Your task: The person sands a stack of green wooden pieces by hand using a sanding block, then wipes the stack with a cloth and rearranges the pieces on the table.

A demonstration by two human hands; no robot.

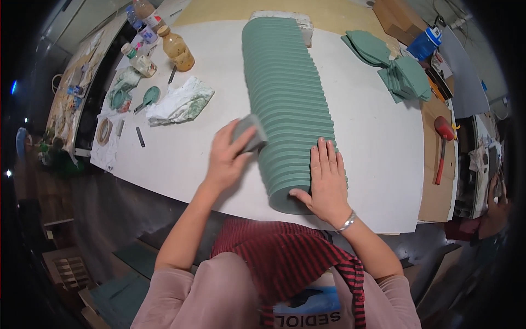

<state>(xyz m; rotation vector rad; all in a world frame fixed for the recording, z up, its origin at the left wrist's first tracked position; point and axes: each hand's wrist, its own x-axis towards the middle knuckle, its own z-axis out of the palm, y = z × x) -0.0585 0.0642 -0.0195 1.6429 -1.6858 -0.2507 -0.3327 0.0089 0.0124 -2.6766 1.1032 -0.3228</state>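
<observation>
Grey block, perhaps sanding, under left fingers, against ribbed green stack

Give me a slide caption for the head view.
Left hand presses grey block against ribbed green piece; right hand steadies it.

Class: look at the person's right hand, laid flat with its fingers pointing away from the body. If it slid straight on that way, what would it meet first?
Probably only more of the long green ribbed stack under the right hand; depth is uncertain.
</observation>
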